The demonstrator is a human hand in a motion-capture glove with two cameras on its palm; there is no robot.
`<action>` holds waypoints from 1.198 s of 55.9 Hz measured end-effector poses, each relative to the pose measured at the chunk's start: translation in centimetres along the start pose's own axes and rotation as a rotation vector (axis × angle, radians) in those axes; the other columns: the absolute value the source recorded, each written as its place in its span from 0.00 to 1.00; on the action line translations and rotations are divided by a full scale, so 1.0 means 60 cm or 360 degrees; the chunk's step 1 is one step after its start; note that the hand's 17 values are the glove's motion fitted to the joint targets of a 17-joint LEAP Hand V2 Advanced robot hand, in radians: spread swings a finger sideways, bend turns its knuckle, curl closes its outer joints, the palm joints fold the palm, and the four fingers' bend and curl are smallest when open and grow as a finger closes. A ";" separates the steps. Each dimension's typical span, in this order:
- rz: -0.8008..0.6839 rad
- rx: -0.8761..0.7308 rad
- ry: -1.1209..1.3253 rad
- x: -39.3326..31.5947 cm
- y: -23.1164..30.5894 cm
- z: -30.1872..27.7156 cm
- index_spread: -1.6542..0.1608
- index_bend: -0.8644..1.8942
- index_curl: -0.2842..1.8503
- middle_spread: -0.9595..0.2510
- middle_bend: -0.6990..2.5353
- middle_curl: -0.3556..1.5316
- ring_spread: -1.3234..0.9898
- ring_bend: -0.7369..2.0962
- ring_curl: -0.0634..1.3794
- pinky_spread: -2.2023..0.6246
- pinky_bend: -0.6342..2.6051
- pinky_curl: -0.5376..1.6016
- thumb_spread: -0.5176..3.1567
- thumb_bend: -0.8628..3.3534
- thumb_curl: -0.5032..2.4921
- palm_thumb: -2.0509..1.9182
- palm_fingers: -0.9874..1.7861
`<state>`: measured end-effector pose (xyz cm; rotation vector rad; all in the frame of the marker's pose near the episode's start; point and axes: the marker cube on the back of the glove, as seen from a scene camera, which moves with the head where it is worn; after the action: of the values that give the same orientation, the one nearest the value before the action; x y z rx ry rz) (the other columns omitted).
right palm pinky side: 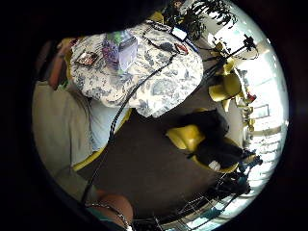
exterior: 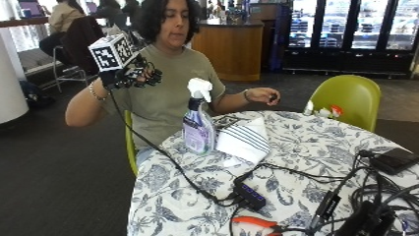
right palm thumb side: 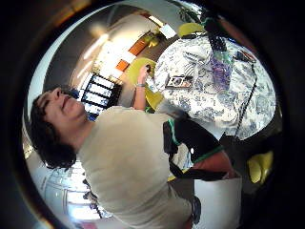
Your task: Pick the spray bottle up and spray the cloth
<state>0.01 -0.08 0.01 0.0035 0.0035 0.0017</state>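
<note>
A spray bottle with purple liquid and a white trigger head stands upright on the floral-clothed round table. A folded white striped cloth lies right beside it. My gloved right hand is raised at shoulder height, well above and away from the bottle, with its fingers loosely curled and holding nothing. The bare left hand hovers past the far side of the table, pinching something small and dark. Both palm views show the bottle far off on the table.
A patterned card lies behind the bottle. A black cable runs from the glove to a USB hub, with orange pliers near the table's front edge. More cables and a black device crowd the right side. A green chair stands behind.
</note>
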 end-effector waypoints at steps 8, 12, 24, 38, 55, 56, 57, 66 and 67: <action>0.0046 0.0000 -0.0015 0.004 -0.006 0.000 0.73 0.38 0.21 0.77 0.30 0.27 0.54 0.39 0.15 0.83 0.27 0.32 0.36 0.26 0.22 0.63 0.52; 0.0076 -0.0023 -0.0001 0.004 -0.007 0.003 0.72 0.37 0.22 0.77 0.30 0.28 0.54 0.39 0.17 0.84 0.26 0.33 0.39 0.26 0.23 0.63 0.52; 0.0129 -0.0045 0.0064 -0.003 -0.012 0.010 0.70 0.37 0.24 0.77 0.29 0.32 0.54 0.39 0.20 0.85 0.26 0.36 0.43 0.24 0.26 0.65 0.52; 0.0512 0.0149 -0.0103 0.012 -0.050 0.043 0.70 0.36 0.24 0.78 0.29 0.34 0.54 0.41 0.23 0.85 0.25 0.37 0.44 0.23 0.28 0.68 0.53; 0.0848 0.0890 -0.0665 0.029 -0.139 0.117 0.74 0.33 0.23 0.77 0.28 0.36 0.53 0.47 0.26 0.78 0.35 0.41 0.43 0.22 0.31 0.72 0.75; 0.0843 0.0920 -0.0668 0.032 -0.143 0.121 0.75 0.33 0.23 0.76 0.29 0.37 0.53 0.48 0.28 0.76 0.36 0.42 0.42 0.22 0.31 0.72 0.78; 0.0844 0.0947 -0.0673 0.035 -0.148 0.123 0.75 0.33 0.23 0.74 0.30 0.38 0.52 0.50 0.30 0.75 0.38 0.43 0.42 0.22 0.32 0.73 0.81; 0.1041 0.1170 -0.0713 0.041 -0.187 0.138 0.75 0.47 0.30 0.67 0.40 0.46 0.50 0.55 0.39 0.74 0.44 0.50 0.42 0.23 0.34 0.76 0.87; 0.1129 0.1127 -0.0741 0.037 -0.191 0.137 0.75 0.49 0.30 0.66 0.41 0.47 0.49 0.56 0.40 0.74 0.44 0.51 0.42 0.23 0.35 0.76 0.87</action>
<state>2.25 -11.58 8.21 0.7128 -0.4634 0.7091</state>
